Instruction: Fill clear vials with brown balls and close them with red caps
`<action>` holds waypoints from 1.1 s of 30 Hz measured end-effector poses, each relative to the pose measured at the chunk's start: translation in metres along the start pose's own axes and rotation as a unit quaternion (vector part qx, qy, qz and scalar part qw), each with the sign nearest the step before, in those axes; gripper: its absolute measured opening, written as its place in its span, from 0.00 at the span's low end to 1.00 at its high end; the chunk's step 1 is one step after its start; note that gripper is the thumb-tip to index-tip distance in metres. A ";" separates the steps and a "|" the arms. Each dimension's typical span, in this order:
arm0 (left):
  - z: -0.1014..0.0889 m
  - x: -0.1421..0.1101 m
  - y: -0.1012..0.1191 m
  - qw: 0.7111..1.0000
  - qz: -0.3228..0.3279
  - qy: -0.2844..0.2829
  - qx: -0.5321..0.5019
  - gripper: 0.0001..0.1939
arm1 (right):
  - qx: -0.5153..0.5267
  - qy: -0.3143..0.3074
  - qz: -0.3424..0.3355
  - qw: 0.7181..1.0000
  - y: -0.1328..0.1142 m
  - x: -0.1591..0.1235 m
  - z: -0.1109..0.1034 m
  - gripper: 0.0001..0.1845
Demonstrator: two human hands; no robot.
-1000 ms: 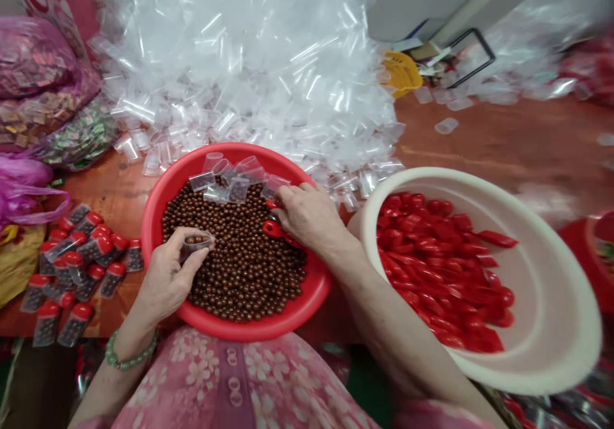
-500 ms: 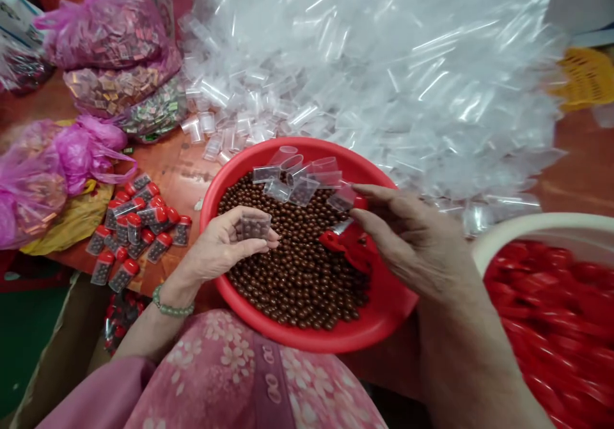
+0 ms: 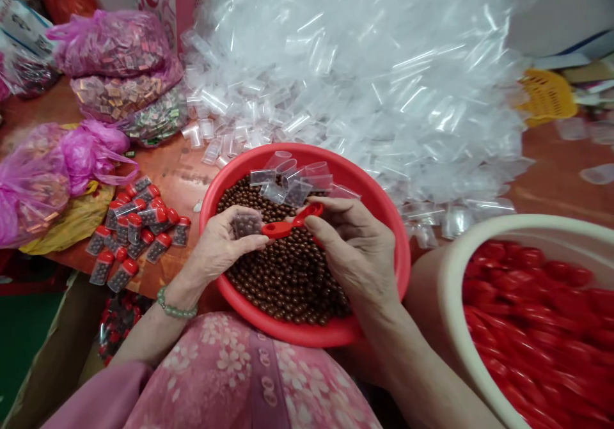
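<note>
My left hand (image 3: 218, 250) grips a small clear tube (image 3: 246, 223) filled with brown balls, held over a red basin (image 3: 384, 211). The basin is full of brown balls (image 3: 288, 275), with several empty clear tubes (image 3: 292, 183) lying at its far side. My right hand (image 3: 355, 250) pinches a red cap (image 3: 291, 222) whose tip reaches the open end of the filled tube.
A big heap of empty clear tubes (image 3: 355, 77) rises behind the basin. A cream basin (image 3: 448, 269) of red caps (image 3: 537, 327) stands at the right. Several filled, capped tubes (image 3: 132, 227) lie left, near pink bags (image 3: 110, 42). A yellow basket (image 3: 547, 96) sits far right.
My right hand lifted a red cap from the balls and brought it left to the filled tube in my left hand. The view shifted slightly right.
</note>
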State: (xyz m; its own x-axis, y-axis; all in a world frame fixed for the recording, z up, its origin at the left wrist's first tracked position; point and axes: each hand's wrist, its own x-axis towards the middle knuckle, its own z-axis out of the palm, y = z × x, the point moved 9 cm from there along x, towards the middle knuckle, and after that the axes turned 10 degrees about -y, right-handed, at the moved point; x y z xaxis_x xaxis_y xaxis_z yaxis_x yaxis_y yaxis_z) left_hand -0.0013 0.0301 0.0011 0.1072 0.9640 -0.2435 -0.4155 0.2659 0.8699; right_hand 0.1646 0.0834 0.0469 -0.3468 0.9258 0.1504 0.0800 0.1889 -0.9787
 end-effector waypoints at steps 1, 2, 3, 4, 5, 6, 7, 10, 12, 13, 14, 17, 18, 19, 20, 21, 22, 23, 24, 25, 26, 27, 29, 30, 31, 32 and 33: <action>-0.001 0.000 0.001 1.000 0.008 0.007 0.000 0.21 | -0.020 -0.003 -0.011 1.000 -0.002 -0.001 0.000 0.12; -0.003 0.000 0.002 1.000 0.015 0.014 0.002 0.21 | -0.044 -0.013 -0.025 0.999 -0.005 -0.002 0.002 0.12; -0.004 0.000 0.003 1.000 0.020 0.020 0.007 0.21 | -0.072 -0.031 -0.044 0.996 -0.010 -0.003 0.006 0.13; -0.005 0.000 0.003 0.999 0.023 0.025 0.015 0.21 | -0.100 -0.055 -0.068 0.991 -0.015 -0.003 0.011 0.13; -0.005 0.000 0.004 0.999 0.025 0.027 0.027 0.20 | -0.127 -0.082 -0.095 0.984 -0.020 -0.004 0.018 0.14; -0.005 0.000 0.004 0.998 0.026 0.027 0.040 0.20 | -0.150 -0.109 -0.122 0.975 -0.026 -0.005 0.024 0.14; -0.005 0.000 0.005 0.998 0.028 0.027 0.052 0.20 | -0.171 -0.131 -0.147 0.965 -0.030 -0.007 0.030 0.14; -0.004 0.001 0.006 0.996 0.025 0.027 0.076 0.19 | -0.213 -0.154 -0.193 0.945 -0.037 -0.009 0.040 0.14; -0.004 0.001 0.005 0.995 0.019 0.033 0.089 0.18 | -0.232 -0.145 -0.206 0.939 -0.038 -0.011 0.043 0.14; -0.005 0.001 0.005 0.995 0.017 0.036 0.097 0.18 | -0.242 -0.137 -0.214 0.936 -0.038 -0.013 0.044 0.15; -0.005 0.001 0.005 0.994 0.014 0.039 0.105 0.17 | -0.256 -0.129 -0.224 0.931 -0.038 -0.016 0.046 0.16; -0.004 0.001 0.005 0.992 0.011 0.039 0.117 0.15 | -0.323 -0.119 -0.260 0.902 -0.038 -0.027 0.056 0.21; -0.004 0.001 0.004 0.992 0.009 0.035 0.117 0.15 | -0.344 -0.119 -0.269 0.891 -0.038 -0.030 0.060 0.23; -0.004 0.002 0.003 0.993 0.008 0.031 0.117 0.14 | -0.359 -0.119 -0.277 0.883 -0.039 -0.033 0.062 0.24; -0.003 0.002 0.003 0.993 0.008 0.027 0.114 0.14 | -0.365 -0.121 -0.280 0.880 -0.039 -0.034 0.064 0.24; -0.003 0.002 0.002 0.994 0.008 0.021 0.106 0.14 | -0.359 -0.127 -0.275 0.883 -0.039 -0.033 0.063 0.24; -0.002 0.001 0.001 0.996 0.006 0.013 0.093 0.14 | -0.340 -0.135 -0.262 0.893 -0.039 -0.031 0.061 0.23; 0.000 0.001 0.001 0.997 0.005 0.002 0.075 0.15 | -0.311 -0.145 -0.239 0.908 -0.037 -0.026 0.057 0.21; 0.002 0.001 0.000 0.998 0.002 -0.011 0.055 0.16 | -0.272 -0.151 -0.206 0.928 -0.035 -0.020 0.052 0.19; 0.005 0.001 0.000 0.999 -0.003 -0.026 0.037 0.16 | -0.225 -0.147 -0.164 0.949 -0.031 -0.012 0.045 0.17; 0.008 0.000 -0.001 0.999 -0.011 -0.042 0.026 0.17 | -0.175 -0.130 -0.119 0.969 -0.027 -0.006 0.036 0.16; 0.011 -0.001 -0.002 0.998 -0.019 -0.058 0.024 0.17 | -0.125 -0.102 -0.078 0.984 -0.022 0.000 0.027 0.14; 0.017 -0.003 -0.003 0.994 -0.034 -0.092 0.044 0.15 | -0.048 -0.045 -0.023 0.998 -0.017 0.007 0.014 0.13; 0.020 -0.004 -0.003 0.992 -0.037 -0.108 0.060 0.13 | -0.024 -0.029 -0.013 0.999 -0.017 0.009 0.012 0.13; 0.022 -0.004 -0.003 0.989 -0.037 -0.121 0.077 0.12 | -0.011 -0.025 -0.013 1.000 -0.018 0.011 0.014 0.13; 0.023 -0.004 -0.003 0.987 -0.032 -0.129 0.091 0.11 | -0.007 -0.034 -0.019 0.999 -0.020 0.012 0.018 0.12; 0.024 -0.004 -0.003 0.985 -0.025 -0.135 0.102 0.10 | -0.009 -0.049 -0.025 0.998 -0.023 0.013 0.023 0.12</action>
State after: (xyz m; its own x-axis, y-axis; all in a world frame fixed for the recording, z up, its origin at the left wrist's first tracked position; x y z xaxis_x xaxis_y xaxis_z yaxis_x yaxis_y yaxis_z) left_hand 0.0208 0.0254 0.0102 0.3713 0.9092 -0.1883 -0.2160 0.2818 0.9349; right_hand 0.1368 0.0833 0.0677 -0.4405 0.8786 0.1845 0.0759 0.2412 -0.9675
